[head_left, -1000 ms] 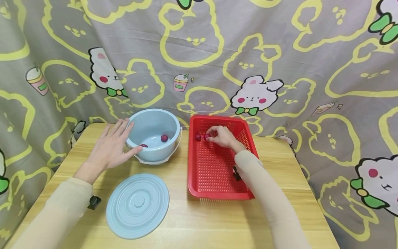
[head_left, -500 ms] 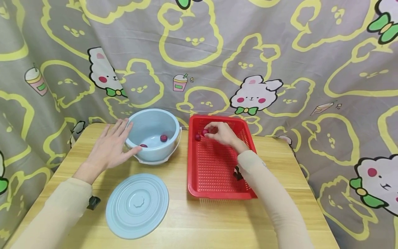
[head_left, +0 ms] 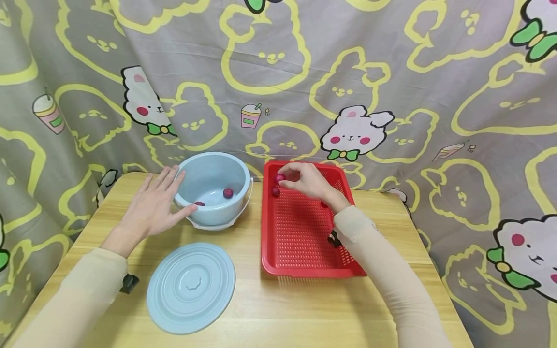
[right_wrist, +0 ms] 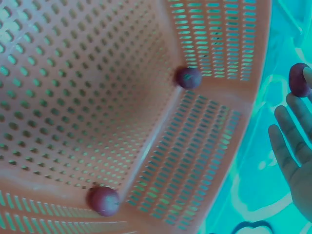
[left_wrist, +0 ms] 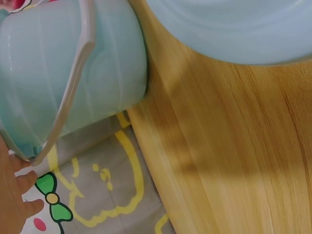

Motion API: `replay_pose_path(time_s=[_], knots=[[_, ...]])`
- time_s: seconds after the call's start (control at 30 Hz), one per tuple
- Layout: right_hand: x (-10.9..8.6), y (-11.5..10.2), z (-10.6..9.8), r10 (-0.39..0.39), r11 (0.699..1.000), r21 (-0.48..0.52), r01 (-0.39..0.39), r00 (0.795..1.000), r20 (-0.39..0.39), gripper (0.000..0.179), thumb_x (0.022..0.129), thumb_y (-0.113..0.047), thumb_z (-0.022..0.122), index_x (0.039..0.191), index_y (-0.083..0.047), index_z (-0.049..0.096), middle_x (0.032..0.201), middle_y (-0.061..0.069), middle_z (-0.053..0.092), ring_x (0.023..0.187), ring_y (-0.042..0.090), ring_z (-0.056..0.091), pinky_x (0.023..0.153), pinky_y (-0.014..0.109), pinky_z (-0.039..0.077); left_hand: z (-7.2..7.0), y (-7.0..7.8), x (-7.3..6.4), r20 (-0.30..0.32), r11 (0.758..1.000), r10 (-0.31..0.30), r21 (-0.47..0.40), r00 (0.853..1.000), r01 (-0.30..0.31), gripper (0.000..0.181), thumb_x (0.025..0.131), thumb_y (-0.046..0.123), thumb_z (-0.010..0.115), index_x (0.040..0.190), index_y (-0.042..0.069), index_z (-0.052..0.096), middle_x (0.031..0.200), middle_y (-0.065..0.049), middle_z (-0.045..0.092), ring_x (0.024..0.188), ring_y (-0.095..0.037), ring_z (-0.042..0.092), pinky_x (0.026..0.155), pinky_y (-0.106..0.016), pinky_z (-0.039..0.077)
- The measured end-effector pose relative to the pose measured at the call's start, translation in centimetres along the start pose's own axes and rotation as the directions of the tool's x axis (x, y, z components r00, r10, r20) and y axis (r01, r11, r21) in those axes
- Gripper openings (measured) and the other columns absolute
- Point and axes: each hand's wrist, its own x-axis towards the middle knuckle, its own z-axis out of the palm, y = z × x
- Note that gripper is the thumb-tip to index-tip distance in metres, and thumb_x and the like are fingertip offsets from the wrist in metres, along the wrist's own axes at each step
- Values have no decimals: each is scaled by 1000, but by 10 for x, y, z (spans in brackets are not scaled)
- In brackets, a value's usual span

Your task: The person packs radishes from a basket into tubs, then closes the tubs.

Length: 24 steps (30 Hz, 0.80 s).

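My right hand point(head_left: 308, 181) pinches a dark red plum point(head_left: 280, 178) between thumb and fingers above the far left part of the red basket point(head_left: 271, 241). In the right wrist view this plum point(right_wrist: 298, 80) is beyond the basket rim, with the other fingers extended. Another plum point(head_left: 276, 192) lies in the basket just below it, and one more point(head_left: 324, 205) is partly hidden by my right wrist. My left hand point(head_left: 150, 205), fingers straight and spread, rests against the near left rim of the light blue bucket point(head_left: 217, 216). Two plums point(head_left: 228, 193) lie inside the bucket.
A round light blue lid point(head_left: 191, 287) lies flat on the wooden table point(head_left: 278, 314) in front of the bucket. The bucket's pale handle point(head_left: 243, 208) hangs down its side. A patterned curtain point(head_left: 278, 72) hangs right behind the table.
My right hand has lifted the plum off the basket's floor and carried it slightly left and away. Another plum has come into sight beside my right wrist. The left hand keeps its place.
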Motion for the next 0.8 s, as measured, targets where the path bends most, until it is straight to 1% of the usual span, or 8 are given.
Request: replay_pose_path(time_s=[0.1,0.17,0.4,0.57,0.7,0.8], knots=[[2,-10,-2,-46,999,-9,46,999,-3,29,94,-23,82,122,-18,76,114,0,77,106,19,71,96,41,61,0,0,0,2,1000,-2,-2,1000,2,102,98,71,52,168,2,22,176,-23,18,162,-48,21,130,-70,15],[4,-18,-3,-74,997,3,74,997,-1,29,93,-21,82,122,-17,76,115,1,78,108,19,71,98,43,62,0,0,0,5,1000,-3,-3,1000,3,102,98,71,52,168,2,22,176,-23,18,162,-48,21,131,-70,15],[14,-42,1,-155,987,40,154,988,14,27,93,-20,82,120,-16,76,112,1,79,103,17,73,97,39,63,0,0,0,6,1000,-6,-2,1000,6,102,98,72,51,168,3,21,177,-22,18,162,-47,20,131,-69,15],[20,-58,5,-185,982,37,184,983,15,27,94,-22,82,120,-18,77,111,-1,79,101,14,74,96,37,63,0,-1,0,3,1000,-3,-3,1000,3,102,98,72,51,168,3,21,177,-22,18,162,-47,21,131,-69,16],[26,-68,8,-206,978,39,205,978,22,29,94,-22,81,122,-18,77,111,0,80,103,18,74,96,42,63,0,-1,-1,10,1000,-4,-4,1000,4,103,99,72,51,168,3,20,177,-22,15,163,-47,20,131,-69,14],[32,-75,11,-222,975,33,221,975,30,29,94,-21,81,122,-17,76,112,1,80,103,19,74,96,43,63,0,-1,-1,10,1000,-3,-4,1000,3,103,99,72,51,168,3,20,177,-22,15,163,-47,19,131,-69,14]])
